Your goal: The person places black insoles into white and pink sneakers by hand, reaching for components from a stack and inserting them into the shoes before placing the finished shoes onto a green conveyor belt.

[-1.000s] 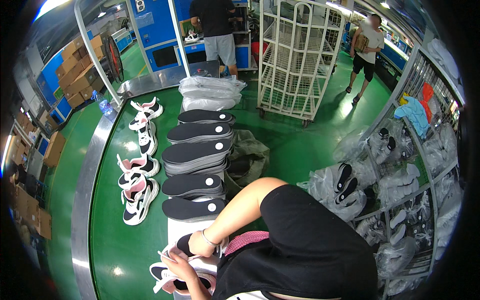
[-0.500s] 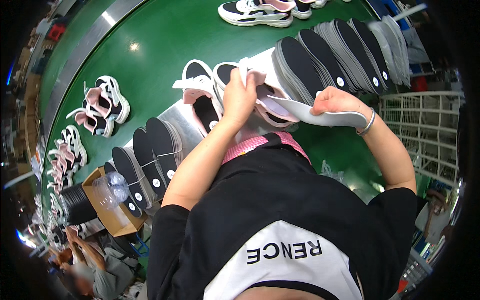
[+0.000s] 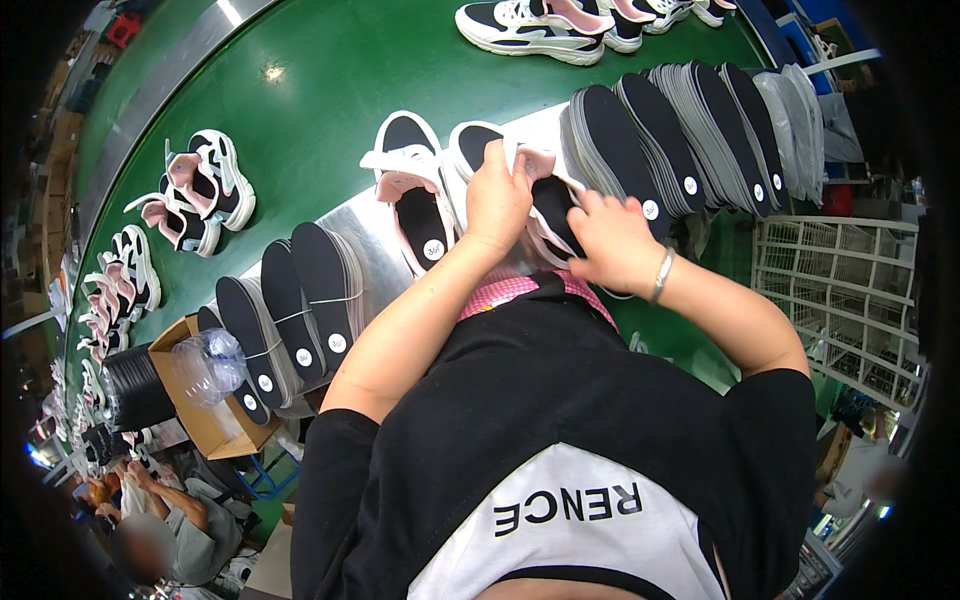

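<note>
A black, white and pink sneaker (image 3: 474,136) lies in front of me, toe pointing away. My left hand (image 3: 497,203) is closed on its pink-lined tongue, pulling the opening wide. Inside the opening shows a black insole (image 3: 556,212). My right hand (image 3: 622,243) is at the heel end, fingers and thumb bent around the insole's rear part, which the hand hides. Beside it on the left stands the matching sneaker (image 3: 405,131), a black insole with a round white sticker inside it.
Stacks of black insoles (image 3: 612,140) stand to the right, with tied bundles (image 3: 322,280) at left. A cardboard box (image 3: 215,425) holds clear plastic. More sneakers (image 3: 205,190) sit on the green table (image 3: 320,110). A white wire rack (image 3: 840,300) is at right; a person (image 3: 205,535) sits lower left.
My right hand has moved left to the sneaker, and the insole has gone from outside, grey underside showing, into the opening. My left hand still grips the tongue.
</note>
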The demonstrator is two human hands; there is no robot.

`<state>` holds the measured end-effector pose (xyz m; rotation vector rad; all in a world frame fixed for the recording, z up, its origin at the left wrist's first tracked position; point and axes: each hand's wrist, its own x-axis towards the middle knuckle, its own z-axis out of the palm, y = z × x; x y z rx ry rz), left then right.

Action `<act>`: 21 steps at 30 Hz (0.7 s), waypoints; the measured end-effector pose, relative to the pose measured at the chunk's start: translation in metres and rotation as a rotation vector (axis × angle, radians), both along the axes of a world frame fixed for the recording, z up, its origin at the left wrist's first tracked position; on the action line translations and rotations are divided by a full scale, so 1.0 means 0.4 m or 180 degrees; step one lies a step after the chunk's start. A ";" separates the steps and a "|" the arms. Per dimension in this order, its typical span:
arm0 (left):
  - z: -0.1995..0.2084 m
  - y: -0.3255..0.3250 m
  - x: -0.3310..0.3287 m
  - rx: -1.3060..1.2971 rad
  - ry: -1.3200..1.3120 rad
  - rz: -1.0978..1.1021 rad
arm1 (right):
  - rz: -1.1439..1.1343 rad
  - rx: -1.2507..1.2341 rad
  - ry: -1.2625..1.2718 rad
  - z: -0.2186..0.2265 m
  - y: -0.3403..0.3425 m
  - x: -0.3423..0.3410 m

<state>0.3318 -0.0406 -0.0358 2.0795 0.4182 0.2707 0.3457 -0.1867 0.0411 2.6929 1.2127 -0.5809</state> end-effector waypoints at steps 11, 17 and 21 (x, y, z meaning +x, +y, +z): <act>0.007 -0.004 0.006 -0.0013 0.0083 0.0022 | -0.1509 0.0008 0.2096 0.009 -0.077 0.059; 0.000 0.001 0.007 -0.0021 -0.0016 -0.0011 | -0.0102 0.0286 0.0045 0.013 -0.042 -0.003; -0.003 0.001 0.006 -0.0019 -0.0127 -0.0036 | 0.0198 0.0429 0.0105 -0.084 0.003 0.017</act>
